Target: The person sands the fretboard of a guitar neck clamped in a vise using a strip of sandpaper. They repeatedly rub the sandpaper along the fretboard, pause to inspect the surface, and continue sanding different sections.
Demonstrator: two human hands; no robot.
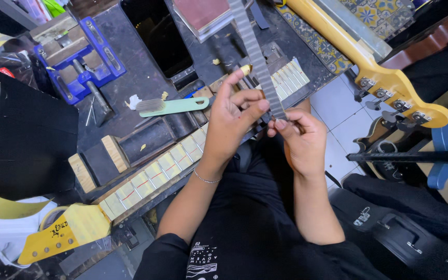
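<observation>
Both my hands hold a long grey ridged strip (252,49) that runs up and away from me. My left hand (232,116) pinches it from the left, index finger stretched out above. My right hand (302,137) grips its lower end between thumb and fingers. Under the hands a guitar neck (151,176) lies across the workbench, its fretboard masked with pale tape between the frets, its yellow headstock (68,231) at lower left. A thin bracelet is on my left wrist.
A green-handled brush (175,106) lies on the dark bench (130,72), with a blue vise (79,57) behind it. Another yellow guitar neck with tuners (385,83) crosses the upper right. A black case (400,236) sits on the floor at right.
</observation>
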